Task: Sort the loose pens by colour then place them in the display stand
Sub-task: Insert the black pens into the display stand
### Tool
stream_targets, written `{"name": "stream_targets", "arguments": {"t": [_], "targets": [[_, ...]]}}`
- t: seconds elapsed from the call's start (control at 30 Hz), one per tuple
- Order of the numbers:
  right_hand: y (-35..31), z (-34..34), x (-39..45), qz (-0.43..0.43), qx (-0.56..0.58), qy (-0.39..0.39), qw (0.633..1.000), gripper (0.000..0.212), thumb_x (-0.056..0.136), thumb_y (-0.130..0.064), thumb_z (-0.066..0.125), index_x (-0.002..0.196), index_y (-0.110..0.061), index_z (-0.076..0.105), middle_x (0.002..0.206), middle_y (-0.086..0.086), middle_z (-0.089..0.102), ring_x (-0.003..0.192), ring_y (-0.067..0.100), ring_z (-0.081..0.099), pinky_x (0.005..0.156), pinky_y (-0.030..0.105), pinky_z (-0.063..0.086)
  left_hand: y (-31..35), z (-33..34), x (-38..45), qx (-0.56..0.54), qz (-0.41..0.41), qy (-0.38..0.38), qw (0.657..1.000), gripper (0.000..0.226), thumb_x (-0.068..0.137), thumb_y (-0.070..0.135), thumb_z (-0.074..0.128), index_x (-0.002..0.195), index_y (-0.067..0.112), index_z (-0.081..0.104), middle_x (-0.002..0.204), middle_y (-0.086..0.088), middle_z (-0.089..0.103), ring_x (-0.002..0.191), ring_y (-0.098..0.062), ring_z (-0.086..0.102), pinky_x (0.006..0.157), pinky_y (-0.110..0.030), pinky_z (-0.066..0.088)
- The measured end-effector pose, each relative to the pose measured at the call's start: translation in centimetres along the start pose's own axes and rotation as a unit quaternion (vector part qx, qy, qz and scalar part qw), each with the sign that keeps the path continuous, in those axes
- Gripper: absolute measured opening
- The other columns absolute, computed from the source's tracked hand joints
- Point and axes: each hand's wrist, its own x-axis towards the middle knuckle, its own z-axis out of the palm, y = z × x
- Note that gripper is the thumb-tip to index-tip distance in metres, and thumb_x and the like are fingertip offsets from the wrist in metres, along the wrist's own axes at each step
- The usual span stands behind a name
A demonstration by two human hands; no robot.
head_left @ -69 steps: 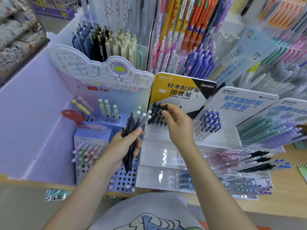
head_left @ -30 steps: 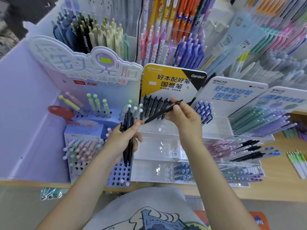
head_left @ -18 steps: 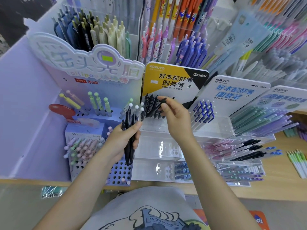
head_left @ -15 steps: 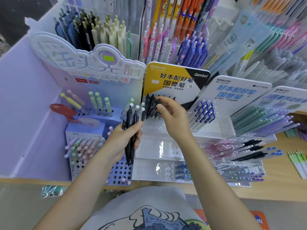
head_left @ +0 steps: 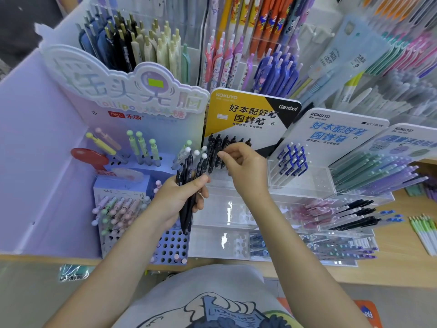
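1. Head view: left hand [head_left: 179,200] is clenched round a bundle of black pens [head_left: 188,185], held about upright in front of the blue peg stand [head_left: 172,245].
2. Right hand [head_left: 243,169] is at the row of black pens in the clear stand [head_left: 224,147] under the yellow Kokuyo card [head_left: 248,112]. Fingertips [head_left: 221,155] look curled at a pen top; whether they pinch it I cannot tell.
3. Handling, my read: pens are light, stiff and smooth plastic, so the bundle could slip or fan. Pinch one at mid-barrel or just under the clip and feed it tip-down.
4. Clear stand's slots are tight and neighbours touch, so guide each pen straight.
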Motion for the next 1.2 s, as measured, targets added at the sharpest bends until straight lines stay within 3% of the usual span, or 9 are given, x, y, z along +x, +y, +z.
{"name": "stream_targets", "arguments": {"t": [0.2, 0.3, 0.47, 0.57, 0.63, 0.77, 0.87, 0.97, 1.2], "targets": [[-1.3, -1.6, -1.7, 0.11, 0.158, -0.155, 0.969, 0.004, 0.087, -0.022, 0.074, 0.084, -0.019, 0.074, 0.063, -0.015, 0.064, 0.053, -0.001, 0.051, 0.055, 0.016, 0.043, 0.3, 0.5, 0.2, 0.036, 0.002, -0.021, 0.999, 0.033, 0.075, 0.032, 0.073, 0.093, 0.005, 0.069, 0.071, -0.009, 0.068, 0.05, -0.02, 0.057, 0.047, -0.028, 0.042], [-1.1, -1.8, -2.1, 0.142, 0.199, -0.181, 0.953, 0.004, 0.088, -0.013, 0.073, 0.084, -0.015, 0.073, 0.059, -0.014, 0.063, 0.051, -0.001, 0.051, 0.052, 0.013, 0.04, 0.4, 1.0, 0.1, 0.059, -0.003, -0.046, 0.997, 0.031, 0.077, 0.031, 0.072, 0.094, 0.005, 0.068, 0.074, -0.009, 0.069, 0.051, -0.021, 0.059, 0.048, -0.028, 0.045], [-0.5, -3.5, -2.0, 0.16, 0.304, -0.083, 0.935, 0.004, 0.092, -0.011, 0.067, 0.09, -0.013, 0.069, 0.069, -0.001, 0.066, 0.065, 0.021, 0.063, 0.057, 0.03, 0.049, 0.5, 1.3, 0.2, 0.038, -0.013, -0.028, 0.999, 0.035, 0.075, 0.033, 0.071, 0.097, 0.006, 0.065, 0.066, -0.008, 0.066, 0.042, -0.02, 0.051, 0.044, -0.026, 0.042], [-0.4, -4.4, -1.8, 0.145, 0.362, -0.02, 0.921, 0.006, 0.094, -0.008, 0.063, 0.093, -0.012, 0.067, 0.077, 0.004, 0.07, 0.072, 0.028, 0.07, 0.062, 0.032, 0.055, 0.3, 1.0, 0.4, 0.047, -0.017, -0.002, 0.999, 0.025, 0.077, 0.037, 0.074, 0.075, 0.014, 0.064, 0.049, -0.004, 0.047, 0.038, -0.017, 0.033, 0.045, -0.026, 0.034], [-0.4, -4.7, -1.4, 0.133, 0.379, 0.029, 0.915, 0.006, 0.094, -0.006, 0.062, 0.096, -0.009, 0.067, 0.077, 0.007, 0.071, 0.071, 0.027, 0.071, 0.063, 0.031, 0.056, 0.2, 0.9, 0.4, 0.062, -0.017, 0.001, 0.998, 0.039, 0.08, 0.039, 0.071, 0.058, 0.016, 0.05, 0.045, -0.002, 0.036, 0.042, -0.017, 0.028, 0.047, -0.027, 0.031], [0.4, -4.8, -0.6, 0.108, 0.332, 0.089, 0.933, 0.021, 0.093, -0.003, 0.064, 0.11, 0.008, 0.064, 0.081, 0.016, 0.071, 0.073, 0.024, 0.072, 0.067, 0.029, 0.058, 0.4, 0.6, 0.2, 0.015, -0.02, -0.033, 0.999, 0.032, 0.091, 0.036, 0.06, 0.086, 0.006, 0.052, 0.058, -0.001, 0.041, 0.046, -0.014, 0.034, 0.046, -0.024, 0.034], [0.9, -4.1, -0.2, 0.085, 0.273, 0.087, 0.954, 0.018, 0.092, -0.003, 0.065, 0.108, 0.006, 0.066, 0.083, 0.013, 0.071, 0.074, 0.02, 0.071, 0.068, 0.026, 0.056, 0.2, 0.5, 0.1, -0.014, -0.026, -0.044, 0.999, 0.022, 0.103, 0.023, 0.049, 0.108, 0.004, 0.059, 0.066, -0.002, 0.048, 0.048, -0.014, 0.04, 0.045, -0.024, 0.035], [1.0, -3.3, 0.0, 0.066, 0.236, 0.074, 0.967, 0.013, 0.092, 0.0, 0.065, 0.104, -0.002, 0.068, 0.079, -0.002, 0.07, 0.073, 0.012, 0.069, 0.07, 0.024, 0.056, 0.3, 0.5, -0.2, -0.015, -0.015, -0.047, 0.999, 0.023, 0.104, 0.02, 0.048, 0.112, 0.006, 0.064, 0.068, -0.004, 0.057, 0.049, -0.018, 0.049, 0.046, -0.027, 0.041], [0.9, -1.3, 0.5, 0.034, 0.097, -0.006, 0.995, 0.018, 0.09, -0.015, 0.071, 0.107, -0.013, 0.073, 0.087, -0.002, 0.073, 0.079, 0.012, 0.07, 0.08, 0.038, 0.059, 0.3, 0.4, -0.1, -0.008, 0.008, -0.047, 0.999, 0.038, 0.086, 0.033, 0.06, 0.115, 0.009, 0.067, 0.07, -0.007, 0.06, 0.047, -0.019, 0.049, 0.046, -0.028, 0.04]]}}
